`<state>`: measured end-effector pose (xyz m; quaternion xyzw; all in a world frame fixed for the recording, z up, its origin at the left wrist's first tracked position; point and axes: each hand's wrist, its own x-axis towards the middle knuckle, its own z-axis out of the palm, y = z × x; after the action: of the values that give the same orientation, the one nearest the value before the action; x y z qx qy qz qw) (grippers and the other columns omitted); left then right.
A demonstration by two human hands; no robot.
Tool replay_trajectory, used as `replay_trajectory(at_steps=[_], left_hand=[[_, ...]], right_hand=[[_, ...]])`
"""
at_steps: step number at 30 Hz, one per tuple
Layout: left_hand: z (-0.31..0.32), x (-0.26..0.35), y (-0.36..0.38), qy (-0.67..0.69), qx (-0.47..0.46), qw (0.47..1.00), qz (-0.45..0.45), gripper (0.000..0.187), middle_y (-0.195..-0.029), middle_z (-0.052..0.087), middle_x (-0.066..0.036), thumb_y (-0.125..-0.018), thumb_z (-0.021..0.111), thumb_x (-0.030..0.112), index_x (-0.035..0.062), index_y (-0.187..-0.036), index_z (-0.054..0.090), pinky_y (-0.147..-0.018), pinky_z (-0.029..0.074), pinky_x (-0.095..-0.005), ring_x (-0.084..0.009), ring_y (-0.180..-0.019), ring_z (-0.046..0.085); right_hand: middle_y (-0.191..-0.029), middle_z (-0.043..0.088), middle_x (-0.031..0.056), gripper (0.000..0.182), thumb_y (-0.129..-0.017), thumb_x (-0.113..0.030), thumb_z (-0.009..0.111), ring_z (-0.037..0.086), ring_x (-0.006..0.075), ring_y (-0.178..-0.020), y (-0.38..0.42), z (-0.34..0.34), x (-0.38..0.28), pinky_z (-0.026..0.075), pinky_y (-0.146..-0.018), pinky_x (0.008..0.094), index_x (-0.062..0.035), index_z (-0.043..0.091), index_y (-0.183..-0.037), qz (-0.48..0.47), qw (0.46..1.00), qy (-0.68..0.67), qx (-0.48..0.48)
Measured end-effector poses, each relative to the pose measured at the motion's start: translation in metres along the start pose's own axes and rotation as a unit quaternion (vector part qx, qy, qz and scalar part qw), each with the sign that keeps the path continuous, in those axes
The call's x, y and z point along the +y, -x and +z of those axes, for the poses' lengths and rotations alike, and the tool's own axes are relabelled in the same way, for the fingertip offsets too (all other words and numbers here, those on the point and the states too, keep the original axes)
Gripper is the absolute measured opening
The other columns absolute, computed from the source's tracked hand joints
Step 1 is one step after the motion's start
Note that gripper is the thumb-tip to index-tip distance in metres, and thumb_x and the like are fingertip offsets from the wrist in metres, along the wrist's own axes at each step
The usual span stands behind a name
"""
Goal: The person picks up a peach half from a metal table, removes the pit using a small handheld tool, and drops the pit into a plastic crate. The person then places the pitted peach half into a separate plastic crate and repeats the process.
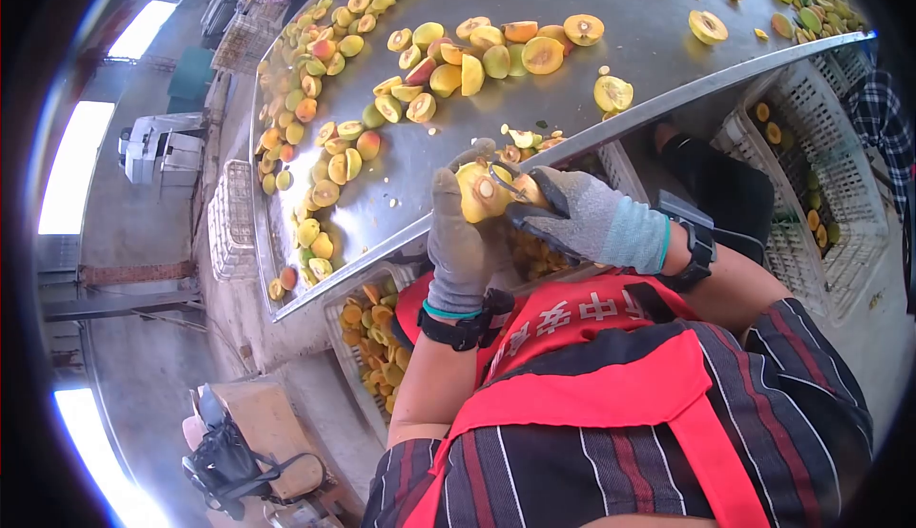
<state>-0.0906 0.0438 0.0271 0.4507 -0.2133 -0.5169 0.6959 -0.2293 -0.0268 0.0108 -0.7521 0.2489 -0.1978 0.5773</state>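
Observation:
My left hand (pixel 456 237), in a grey glove, is wrapped round a halved yellow peach (pixel 482 192). The cut face is turned up and the pit shows in its middle. My right hand (pixel 577 218), gloved in grey with dark fingertips, is closed on a small curved metal pitting knife (pixel 510 177). Its blade reaches to the right edge of the peach half. The right fingers hide most of the handle. Both hands are close together over the near edge of the metal table (pixel 611 27).
Many peach halves (pixel 444 78) lie across the table, with a greener pile (pixel 811 18) at far right. Below the edge stand a crate of halves (pixel 372 328) and a white crate (pixel 811 175) at right. A cardboard box (pixel 262 423) with a black bag (pixel 224 466) is at lower left.

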Motion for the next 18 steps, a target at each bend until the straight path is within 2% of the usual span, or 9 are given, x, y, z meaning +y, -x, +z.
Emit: replay_trajectory(at_steps=[2, 6, 8, 10, 12, 14, 15, 16, 18], left_hand=[[-0.006, -0.003, 0.001, -0.026, -0.021, 0.999, 0.015, 0.055, -0.097, 0.06, -0.009, -0.093, 0.034, 0.049, 0.0019, -0.119, 0.048, -0.073, 0.05, -0.0296, -0.0206, -0.088, 0.059], [-0.017, -0.011, -0.001, -0.16, -0.028, 0.98, 0.112, 0.054, -0.096, 0.06, -0.009, -0.094, 0.034, 0.048, 0.0014, -0.116, 0.048, -0.081, 0.047, -0.0313, -0.0187, -0.089, 0.058], [-0.019, -0.012, -0.001, -0.2, -0.03, 0.968, 0.146, 0.052, -0.095, 0.06, -0.01, -0.094, 0.035, 0.047, 0.0012, -0.116, 0.048, -0.083, 0.046, -0.0316, -0.0182, -0.088, 0.058], [-0.016, -0.01, 0.0, -0.202, -0.038, 0.958, 0.201, 0.034, -0.099, 0.06, -0.01, -0.096, 0.038, 0.03, 0.0005, -0.105, 0.053, -0.087, 0.043, -0.0325, -0.016, -0.092, 0.055], [-0.016, -0.005, 0.001, -0.192, -0.06, 0.962, 0.183, 0.033, -0.098, 0.06, -0.01, -0.096, 0.04, 0.029, 0.0004, -0.102, 0.055, -0.085, 0.044, -0.0317, -0.0157, -0.09, 0.056], [-0.015, -0.003, 0.004, -0.182, -0.079, 0.966, 0.165, 0.031, -0.096, 0.06, -0.01, -0.095, 0.042, 0.028, 0.0003, -0.098, 0.056, -0.083, 0.045, -0.031, -0.0155, -0.087, 0.057], [-0.013, -0.002, 0.006, -0.183, -0.057, 0.972, 0.133, 0.031, -0.093, 0.061, -0.009, -0.095, 0.043, 0.027, 0.0001, -0.097, 0.057, -0.08, 0.045, -0.0298, -0.015, -0.085, 0.057], [-0.012, -0.002, 0.006, -0.184, -0.035, 0.977, 0.103, 0.03, -0.09, 0.062, -0.009, -0.094, 0.045, 0.027, -0.0002, -0.095, 0.058, -0.077, 0.046, -0.0286, -0.0145, -0.082, 0.058], [-0.013, -0.008, 0.003, -0.182, -0.023, 0.975, 0.126, 0.032, -0.09, 0.062, -0.01, -0.094, 0.046, 0.028, -0.0015, -0.095, 0.058, -0.074, 0.048, -0.0285, -0.0155, -0.079, 0.059]], right_hand=[[-0.091, 0.06, 0.0226, 0.035, -0.083, -0.03, 0.059, 0.058, 0.038, -0.089, -0.001, 0.006, 0.005, 0.047, -0.074, 0.0405, -0.0002, 0.053, -0.1, -0.058, 0.997, 0.035, 0.025], [-0.094, 0.06, 0.0222, 0.034, -0.083, -0.029, 0.058, 0.057, 0.0379, -0.09, 0.004, 0.008, -0.005, 0.047, -0.075, 0.0406, -0.0015, 0.053, -0.103, -0.052, 0.998, 0.036, 0.013], [-0.094, 0.06, 0.0218, 0.033, -0.083, -0.028, 0.058, 0.058, 0.037, -0.089, 0.005, 0.013, -0.014, 0.047, -0.075, 0.0409, -0.0025, 0.054, -0.104, -0.021, 0.999, -0.031, -0.003], [-0.094, 0.06, 0.0217, 0.033, -0.083, -0.028, 0.058, 0.059, 0.0364, -0.089, 0.008, 0.014, -0.025, 0.047, -0.076, 0.0408, -0.0024, 0.054, -0.103, 0.026, 0.994, -0.1, -0.039], [-0.094, 0.06, 0.0216, 0.032, -0.083, -0.027, 0.057, 0.059, 0.0357, -0.089, 0.01, 0.008, -0.032, 0.048, -0.076, 0.0406, -0.0023, 0.054, -0.103, 0.073, 0.98, -0.168, -0.073], [-0.095, 0.06, 0.0212, 0.031, -0.084, -0.027, 0.056, 0.059, 0.0347, -0.088, 0.01, 0.003, -0.034, 0.048, -0.076, 0.0401, -0.0032, 0.054, -0.103, -0.012, 0.983, 0.141, -0.117], [-0.079, 0.06, 0.0142, 0.035, -0.08, -0.018, 0.061, 0.062, 0.0267, -0.071, 0.008, 0.015, -0.015, 0.049, -0.066, 0.0381, -0.0025, 0.049, -0.109, -0.022, 0.986, 0.148, -0.073], [-0.079, 0.06, 0.0142, 0.035, -0.08, -0.018, 0.061, 0.062, 0.0267, -0.071, 0.008, 0.011, -0.024, 0.049, -0.066, 0.0381, -0.0025, 0.049, -0.109, -0.022, 0.986, 0.149, -0.073], [-0.081, 0.061, 0.0151, 0.036, -0.079, -0.02, 0.062, 0.062, 0.03, -0.073, 0.009, 0.0, -0.047, 0.049, -0.068, 0.0396, -0.0045, 0.05, -0.108, 0.13, 0.967, -0.13, -0.175]])
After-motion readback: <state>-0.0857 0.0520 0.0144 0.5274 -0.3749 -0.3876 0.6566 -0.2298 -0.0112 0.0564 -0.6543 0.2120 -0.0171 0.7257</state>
